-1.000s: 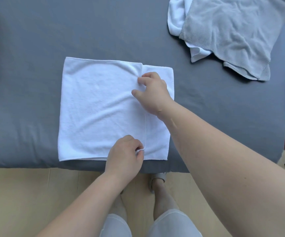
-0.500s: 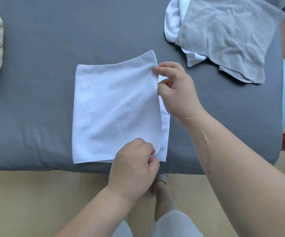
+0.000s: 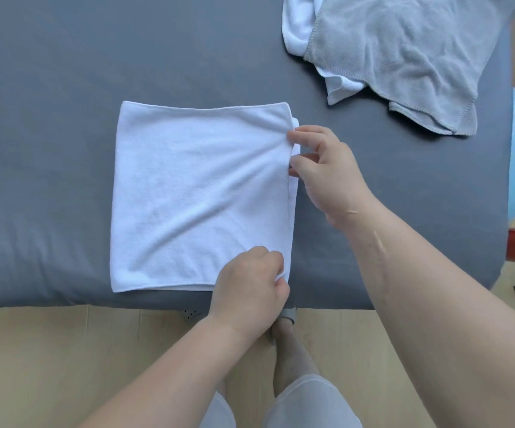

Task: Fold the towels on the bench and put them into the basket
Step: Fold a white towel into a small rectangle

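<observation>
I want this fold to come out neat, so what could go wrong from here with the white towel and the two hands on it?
1. The top layer of the white towel stops short of the layer under it on the right, by the right hand; left so, the fold will probably come out uneven.
2. The left hand pinches the corner near the bench edge; a pull toward the body might drag the towel off.
3. Creases fan out from the right hand's grip and may get pressed in.

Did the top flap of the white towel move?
Yes. The white towel flap's edge went right, toward the gray towel, nearly covering the bottom layer.
</observation>
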Demonstrator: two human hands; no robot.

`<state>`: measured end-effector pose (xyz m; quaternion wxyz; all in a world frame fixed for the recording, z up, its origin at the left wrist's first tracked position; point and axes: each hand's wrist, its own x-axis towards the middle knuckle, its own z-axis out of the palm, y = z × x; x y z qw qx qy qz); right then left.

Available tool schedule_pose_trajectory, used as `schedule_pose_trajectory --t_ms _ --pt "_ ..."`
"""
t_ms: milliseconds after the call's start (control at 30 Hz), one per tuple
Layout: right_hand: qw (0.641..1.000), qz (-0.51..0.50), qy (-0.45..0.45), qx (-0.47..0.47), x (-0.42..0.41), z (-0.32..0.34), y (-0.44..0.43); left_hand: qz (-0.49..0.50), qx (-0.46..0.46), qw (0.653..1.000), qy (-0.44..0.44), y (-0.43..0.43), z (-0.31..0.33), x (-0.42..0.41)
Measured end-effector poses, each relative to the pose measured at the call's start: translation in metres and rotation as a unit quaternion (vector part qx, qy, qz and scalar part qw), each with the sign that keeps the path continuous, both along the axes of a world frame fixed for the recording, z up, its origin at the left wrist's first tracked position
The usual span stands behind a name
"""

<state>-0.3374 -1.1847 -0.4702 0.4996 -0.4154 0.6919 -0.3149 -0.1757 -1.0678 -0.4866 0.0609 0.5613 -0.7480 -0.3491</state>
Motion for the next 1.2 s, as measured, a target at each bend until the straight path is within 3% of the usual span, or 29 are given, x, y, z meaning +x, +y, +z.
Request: schedule_pose_trajectory --t_ms 233,367,433,500,600,700,800,900,1067,1200 --pt "0.999 -0.038 0.023 -0.008 -0.010 -0.006 0.003 -0.033 0.002 0.999 0.022 0.009 -0.003 -0.008" --pt "0.996 0.020 0.082 0.029 -0.013 -0.024 0.009 -0.070 0.095 0.991 -0.058 0.003 -0.014 -0.007" --pt "0.992 0.054 0.105 0.040 -0.013 -0.028 0.011 -0.067 0.100 0.992 -0.044 0.003 -0.012 -0.004" --pt "0.987 0.067 0.141 0.029 -0.011 -0.028 0.012 -0.034 0.068 0.997 0.010 0.004 -0.006 -0.001" --pt "0.948 0.094 0.302 -0.027 0.003 -0.023 0.018 0.042 -0.084 0.994 0.051 -0.011 0.001 0.017" --pt "0.911 0.167 0.371 -0.062 0.034 -0.019 0.027 0.084 -0.178 0.980 -0.019 -0.042 -0.004 0.047" --pt "0.880 0.243 0.406 -0.052 0.065 -0.033 0.030 0.067 -0.111 0.979 -0.159 -0.074 -0.017 0.078" --pt "0.866 0.252 0.431 -0.020 0.079 -0.053 0.019 -0.026 -0.043 0.970 -0.239 -0.108 -0.040 0.104" --pt "0.862 0.230 0.451 -0.017 0.076 -0.069 0.010 -0.068 -0.069 0.964 -0.247 -0.161 -0.056 0.127" --pt "0.824 0.324 0.461 -0.059 0.078 -0.065 0.030 -0.063 -0.080 0.961 -0.256 -0.186 -0.059 0.131"
